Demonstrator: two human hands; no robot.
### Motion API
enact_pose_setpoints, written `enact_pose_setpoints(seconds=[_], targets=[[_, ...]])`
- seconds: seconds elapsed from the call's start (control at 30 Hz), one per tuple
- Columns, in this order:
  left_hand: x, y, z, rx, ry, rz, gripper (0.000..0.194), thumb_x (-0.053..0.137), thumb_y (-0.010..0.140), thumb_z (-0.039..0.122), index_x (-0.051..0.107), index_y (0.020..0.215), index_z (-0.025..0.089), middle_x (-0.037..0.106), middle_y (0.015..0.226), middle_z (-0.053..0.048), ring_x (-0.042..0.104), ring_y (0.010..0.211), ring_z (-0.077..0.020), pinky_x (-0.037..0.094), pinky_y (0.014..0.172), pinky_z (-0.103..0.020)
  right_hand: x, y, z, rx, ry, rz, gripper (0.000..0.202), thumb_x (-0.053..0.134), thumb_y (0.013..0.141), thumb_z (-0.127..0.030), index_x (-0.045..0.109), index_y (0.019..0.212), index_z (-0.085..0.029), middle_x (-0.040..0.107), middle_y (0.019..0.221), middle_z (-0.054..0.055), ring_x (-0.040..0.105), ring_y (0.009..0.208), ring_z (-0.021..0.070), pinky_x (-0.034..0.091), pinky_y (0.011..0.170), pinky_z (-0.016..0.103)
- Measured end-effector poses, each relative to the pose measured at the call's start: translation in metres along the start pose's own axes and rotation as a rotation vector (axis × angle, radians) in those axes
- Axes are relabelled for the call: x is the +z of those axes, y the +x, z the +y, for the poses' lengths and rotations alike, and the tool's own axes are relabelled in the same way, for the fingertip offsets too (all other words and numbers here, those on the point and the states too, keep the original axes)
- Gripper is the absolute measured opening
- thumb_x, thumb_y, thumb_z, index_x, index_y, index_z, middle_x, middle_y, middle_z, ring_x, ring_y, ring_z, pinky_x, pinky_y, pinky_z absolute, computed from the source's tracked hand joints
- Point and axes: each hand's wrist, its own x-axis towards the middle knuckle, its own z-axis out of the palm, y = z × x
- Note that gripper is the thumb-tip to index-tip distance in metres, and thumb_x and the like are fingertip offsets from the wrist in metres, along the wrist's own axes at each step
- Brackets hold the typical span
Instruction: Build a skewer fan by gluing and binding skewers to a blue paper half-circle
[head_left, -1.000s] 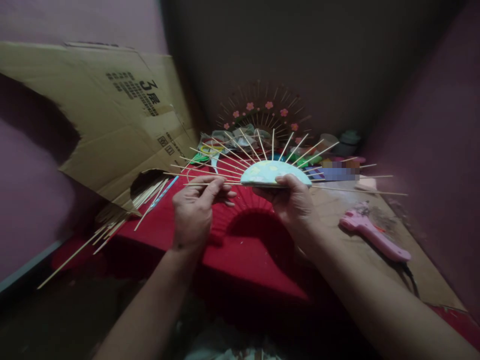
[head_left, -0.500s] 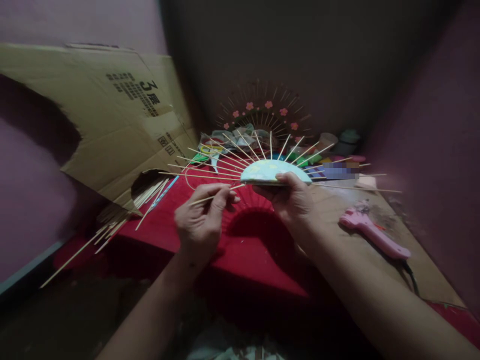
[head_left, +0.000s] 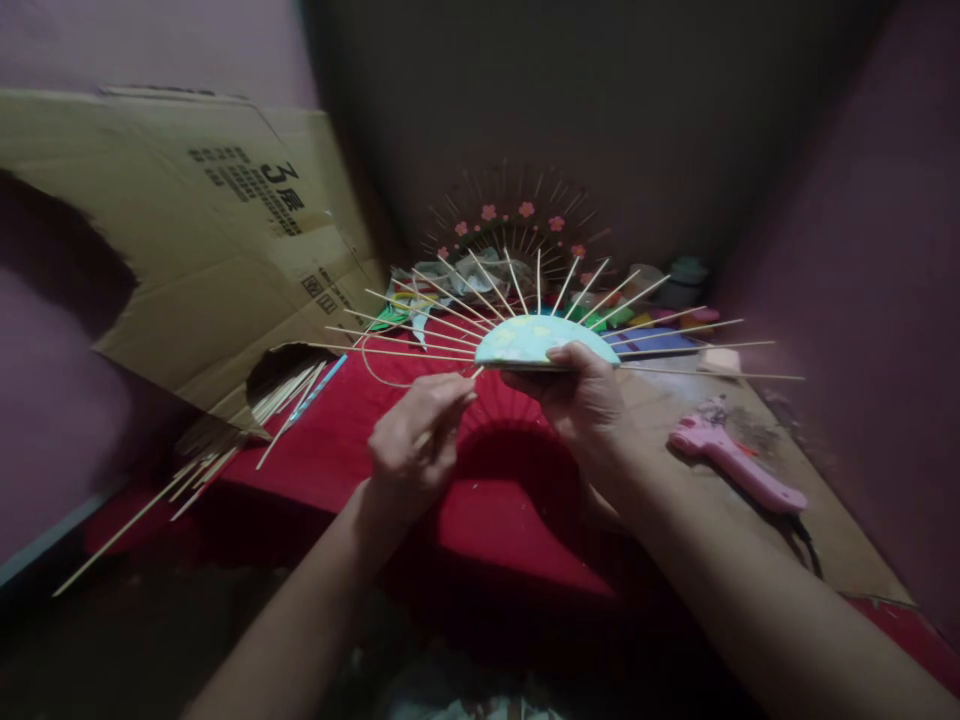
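Above the red tabletop (head_left: 491,510), our right hand (head_left: 592,395) clasps the pale-blue half-disc (head_left: 517,340) with radiating sticks (head_left: 539,285); our left hand (head_left: 416,430) pinches one stick (head_left: 478,372) (mostly hidden). We see purple walls (head_left: 862,280), and cardboard (head_left: 180,240) at left.

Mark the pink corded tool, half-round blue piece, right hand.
Pink corded tool (head_left: 739,466): head view, middle of its body.
Half-round blue piece (head_left: 525,342): head view, patterned face.
Right hand (head_left: 591,395): head view, near thumb base.

The one head-worn camera sits close, above and in front of the red table (head_left: 480,510), facing forward and down across it toward the dark wall (head_left: 585,110) behind it
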Motion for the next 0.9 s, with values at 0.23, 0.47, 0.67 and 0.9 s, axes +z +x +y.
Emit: enact_pose_setpoints(seconds=[0.23,0.47,0.67,0.9], targets=[[-0.007,0.019,0.006,-0.742,-0.654,0.221,0.011,0.065,0.077,0.025,0.061,0.079,0.015,0.066,0.067,-0.001,0.067,0.058,-0.0159,0.055,0.049,-0.026,0.011,-0.01,-0.003,-0.012,-0.052,-0.035,0.026,0.06,0.057,-0.013,0.052,0.082,-0.017,0.063,0.074,0.001,0.062,0.074,0.0209,0.06,0.07,0.049],[-0.022,0.025,-0.01,-0.818,-0.69,0.441,0.009,0.063,0.074,0.019,0.061,0.068,0.014,0.064,0.058,0.0,0.061,0.045,-0.0134,0.047,0.035,-0.021,0.015,-0.013,-0.006,-0.058,-0.041,-0.034,0.028,0.06,0.056,-0.013,0.053,0.083,-0.017,0.063,0.073,0.001,0.062,0.074,0.021,0.06,0.064,0.044],[-0.016,0.014,0.015,-0.482,-0.474,0.339,0.006,0.059,0.082,0.017,0.066,0.082,0.016,0.068,0.07,-0.001,0.066,0.058,-0.0156,0.056,0.048,-0.028,0.008,-0.004,-0.015,-0.051,0.028,0.027,0.024,0.057,0.056,-0.011,0.051,0.078,-0.017,0.062,0.067,0.0,0.063,0.073,0.0206,0.06,0.066,0.043],[0.019,0.001,0.027,0.153,0.012,-0.04,0.035,0.058,0.079,0.002,0.063,0.111,0.015,0.068,0.098,-0.008,0.066,0.09,-0.0175,0.056,0.078,-0.03,0.01,-0.009,-0.01,0.021,0.067,0.051,0.02,0.058,0.06,-0.012,0.053,0.079,-0.016,0.064,0.069,0.001,0.061,0.065,0.0158,0.057,0.058,0.03]])
